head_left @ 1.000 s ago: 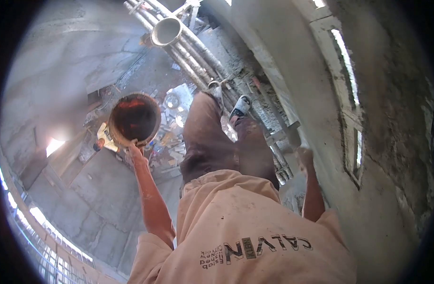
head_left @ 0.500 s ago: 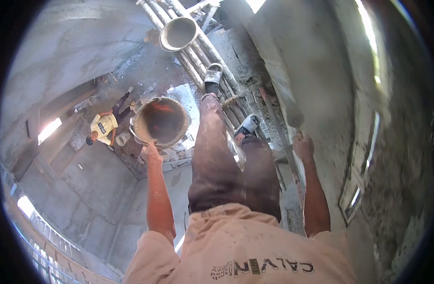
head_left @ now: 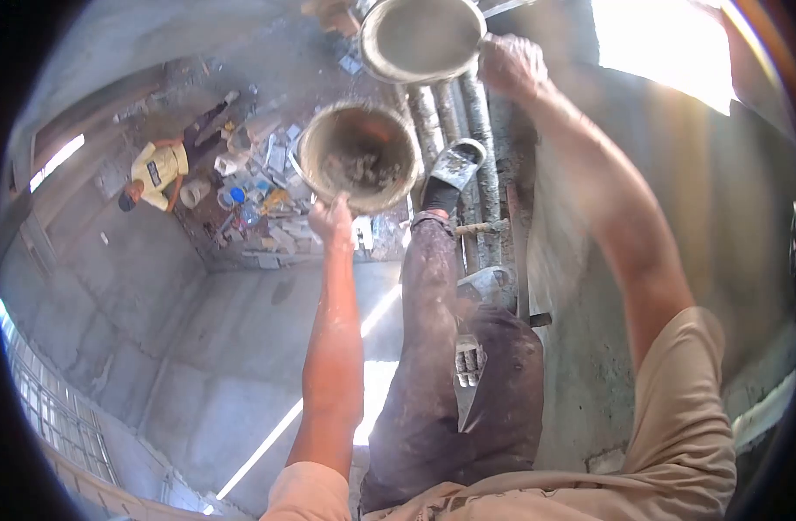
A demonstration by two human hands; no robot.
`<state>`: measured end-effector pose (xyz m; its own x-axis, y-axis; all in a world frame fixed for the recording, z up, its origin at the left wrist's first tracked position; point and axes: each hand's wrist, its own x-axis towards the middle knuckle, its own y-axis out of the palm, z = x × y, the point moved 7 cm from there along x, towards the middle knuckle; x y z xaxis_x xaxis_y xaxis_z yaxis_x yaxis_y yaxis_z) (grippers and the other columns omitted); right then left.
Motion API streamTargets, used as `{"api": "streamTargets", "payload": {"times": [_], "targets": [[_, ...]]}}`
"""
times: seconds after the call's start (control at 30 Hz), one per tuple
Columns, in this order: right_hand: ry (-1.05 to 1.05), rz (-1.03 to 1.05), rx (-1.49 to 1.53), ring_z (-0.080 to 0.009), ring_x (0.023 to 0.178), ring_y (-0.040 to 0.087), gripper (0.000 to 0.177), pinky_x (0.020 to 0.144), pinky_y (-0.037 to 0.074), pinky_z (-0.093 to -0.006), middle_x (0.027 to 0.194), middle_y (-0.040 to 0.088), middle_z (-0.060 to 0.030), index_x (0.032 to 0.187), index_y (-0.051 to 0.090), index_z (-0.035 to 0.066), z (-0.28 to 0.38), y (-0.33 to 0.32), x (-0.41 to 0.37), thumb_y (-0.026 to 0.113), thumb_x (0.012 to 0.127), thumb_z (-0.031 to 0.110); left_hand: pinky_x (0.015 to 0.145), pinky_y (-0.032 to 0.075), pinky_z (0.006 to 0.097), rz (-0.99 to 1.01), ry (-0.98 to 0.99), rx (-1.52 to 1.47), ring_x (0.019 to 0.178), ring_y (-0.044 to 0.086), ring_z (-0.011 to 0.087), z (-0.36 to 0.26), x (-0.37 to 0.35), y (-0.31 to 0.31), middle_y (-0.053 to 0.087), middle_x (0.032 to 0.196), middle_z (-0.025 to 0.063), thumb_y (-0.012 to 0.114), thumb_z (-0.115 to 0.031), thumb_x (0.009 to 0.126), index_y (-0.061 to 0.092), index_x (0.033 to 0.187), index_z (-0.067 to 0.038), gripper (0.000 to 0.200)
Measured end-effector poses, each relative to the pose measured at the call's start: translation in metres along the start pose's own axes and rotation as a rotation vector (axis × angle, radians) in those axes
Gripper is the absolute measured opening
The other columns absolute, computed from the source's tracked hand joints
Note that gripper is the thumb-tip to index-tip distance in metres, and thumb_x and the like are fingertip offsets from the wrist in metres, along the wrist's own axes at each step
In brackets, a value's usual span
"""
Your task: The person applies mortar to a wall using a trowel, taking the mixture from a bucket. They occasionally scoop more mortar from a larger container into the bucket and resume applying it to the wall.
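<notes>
Change: right hand (head_left: 513, 68) is now forward at the right side of the far bucket (head_left: 428, 78); half a second ago it was back by the wall (head_left: 580, 260). Means both hands are now on buckets. Right grip looks closed on the rim or a handle, can't tell which. Far bucket is at the far end of the pole walkway (head_left: 493, 200); resting or lifted, can't tell. Inside looks grey.

Left hand (head_left: 333, 221) has a closed grip on the near rim of the near bucket (head_left: 350, 130), same as before. That bucket is mouth-up, out at the walkway's left edge, over the rubble (head_left: 281, 239), some residue inside.

Around: front foot (head_left: 456, 165) on the poles between hands and body, rear foot (head_left: 485, 282) behind it. Worker in a yellow shirt (head_left: 162, 167) far below left, beside a pale bucket (head_left: 195, 193) and a blue container (head_left: 236, 194).

In the way: narrow uneven poles, a crosspiece (head_left: 482, 227) over them, wall close along the right edge, open drop on the left.
</notes>
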<state>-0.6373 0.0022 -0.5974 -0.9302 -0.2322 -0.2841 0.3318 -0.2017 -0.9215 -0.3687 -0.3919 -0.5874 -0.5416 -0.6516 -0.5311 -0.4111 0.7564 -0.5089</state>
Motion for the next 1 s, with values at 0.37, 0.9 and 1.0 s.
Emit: {"api": "streamTargets", "payload": {"times": [0.37,0.9,1.0], "targets": [[-0.142,0.313,0.016,-0.0396,0.087,0.071,0.025,0.08,0.056,-0.0521,0.09,0.072,-0.0186,0.094,0.074,0.008,0.073,-0.064,-0.045,0.064,0.089,0.03,0.074,0.052,0.0355,-0.112,-0.07,-0.199,0.076,0.066,0.0201,0.013,0.058,0.055,0.073,0.088,0.0128,0.078,-0.006,0.075,0.072,0.093,0.008,0.023],[-0.475,0.189,-0.363,-0.0232,0.084,0.074,0.02,0.062,0.059,-0.038,0.088,0.072,-0.0099,0.101,0.078,0.012,0.224,-0.225,-0.224,0.073,0.082,0.015,0.062,0.05,0.0388,0.074,0.268,0.383,0.059,0.058,0.0173,-0.21,-0.252,-0.079,0.068,0.064,0.0138,0.072,-0.014,0.081,0.068,0.077,0.008,0.022],[-0.289,0.402,-0.253,-0.0245,0.09,0.076,0.015,0.067,0.06,-0.0416,0.091,0.076,-0.0085,0.094,0.08,0.013,0.187,-0.248,-0.262,0.074,0.082,0.018,0.064,0.05,0.0369,0.183,0.266,0.185,0.063,0.058,0.0147,-0.235,-0.313,-0.067,0.07,0.067,0.01,0.07,-0.012,0.082,0.07,0.08,0.006,0.019]]}}
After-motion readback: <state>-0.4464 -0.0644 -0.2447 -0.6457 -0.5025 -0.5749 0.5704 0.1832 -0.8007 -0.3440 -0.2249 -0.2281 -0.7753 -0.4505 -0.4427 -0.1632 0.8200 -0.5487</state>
